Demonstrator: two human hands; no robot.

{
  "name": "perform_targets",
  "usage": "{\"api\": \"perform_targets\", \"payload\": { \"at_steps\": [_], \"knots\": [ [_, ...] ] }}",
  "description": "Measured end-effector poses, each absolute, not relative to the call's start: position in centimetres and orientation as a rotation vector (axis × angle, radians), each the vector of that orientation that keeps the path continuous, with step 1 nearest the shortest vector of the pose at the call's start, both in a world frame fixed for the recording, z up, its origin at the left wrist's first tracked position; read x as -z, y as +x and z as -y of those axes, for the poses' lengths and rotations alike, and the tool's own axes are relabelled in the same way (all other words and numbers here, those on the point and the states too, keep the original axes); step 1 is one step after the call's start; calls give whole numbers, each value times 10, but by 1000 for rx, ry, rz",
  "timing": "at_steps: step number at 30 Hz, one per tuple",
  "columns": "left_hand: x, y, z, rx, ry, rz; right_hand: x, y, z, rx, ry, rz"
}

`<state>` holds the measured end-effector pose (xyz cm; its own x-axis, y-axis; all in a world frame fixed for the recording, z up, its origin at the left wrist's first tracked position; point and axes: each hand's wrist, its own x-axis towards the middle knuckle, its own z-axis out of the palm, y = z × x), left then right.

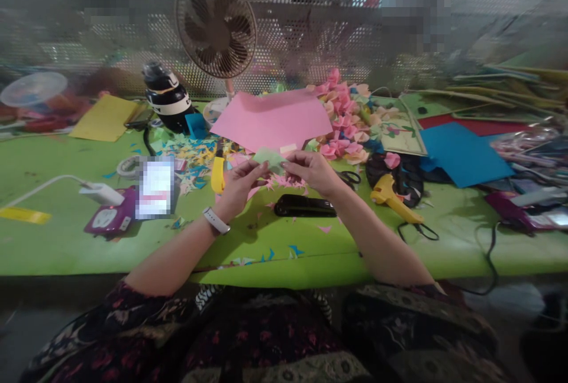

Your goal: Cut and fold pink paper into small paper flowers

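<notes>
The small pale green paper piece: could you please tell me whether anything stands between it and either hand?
Nothing visible does: the left hand and the right hand both hold the green paper piece directly, at opposite sides.

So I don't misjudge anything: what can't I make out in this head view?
In the head view:
Green paper: underside, facing away.
Lit screen: its content, pixelated.
Scissors: blades, apparently behind the right hand.
Pink sheet: anything beneath, covered by it.
Sheet stack: right end, cut by picture edge.
</notes>
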<state>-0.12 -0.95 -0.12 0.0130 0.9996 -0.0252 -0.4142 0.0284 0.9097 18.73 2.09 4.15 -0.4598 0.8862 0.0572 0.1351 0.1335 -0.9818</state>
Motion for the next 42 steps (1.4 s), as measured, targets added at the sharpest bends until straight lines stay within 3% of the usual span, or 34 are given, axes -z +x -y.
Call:
{"api": "perform_targets", "payload": {
  "at_steps": [9, 15, 17, 25, 29, 31, 37, 42],
  "knots": [
    [1, -1, 9, -1299, 849, -912, -36, 186, -22, -1245, -1002, 1809],
    [-1, -2, 8, -1233, 839, -916, -33, 184, -17, -694, -1062, 2022],
    [-1, -3, 7, -1225, 839, -933, -33, 182, -15, -646, -1051, 2054],
    [0, -5, 1, -1297, 737, -842, -36, 184, -23, -1279, -1051, 1587],
    [-1, -6, 2, -1289, 759, -831, -34, 184, -25, -1297, -1078, 1532],
    [-1, -6, 4, -1259, 794, -839, -31, 184, -24, -1141, -1067, 1620],
    [-2, -6, 8, -1190, 851, -830, -26, 185, -18, -256, -1009, 2085],
    [-7, -8, 9, -1227, 877, -778, -27, 187, -17, -40, -922, 2363]
  ]
}}
